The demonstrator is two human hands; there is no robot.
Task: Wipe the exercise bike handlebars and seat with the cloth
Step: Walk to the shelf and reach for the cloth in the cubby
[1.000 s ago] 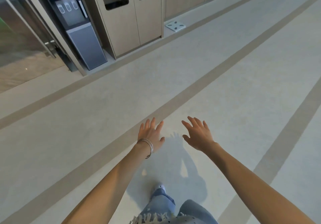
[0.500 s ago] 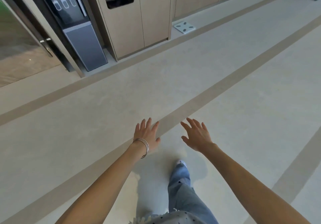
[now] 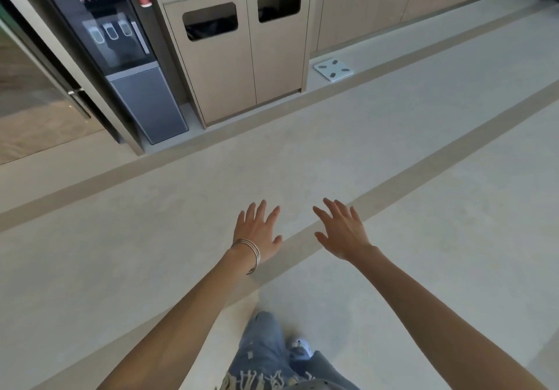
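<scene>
My left hand stretches out in front of me over the floor, palm down, fingers spread, holding nothing; thin bangles circle its wrist. My right hand is held out beside it, a short gap away, also open with nothing in it. No exercise bike and no cloth appear in this view. My jeans-clad legs and one light shoe show at the bottom edge.
A dark water dispenser stands against the far wall at left. Next to it is a beige cabinet with two bin openings. A white bathroom scale lies on the floor to its right. Darker stripes cross the pale floor.
The view has advanced toward the cabinet and dispenser, which now look larger and nearer. Both hands stay open and outstretched. My legs have changed position as I walk.
</scene>
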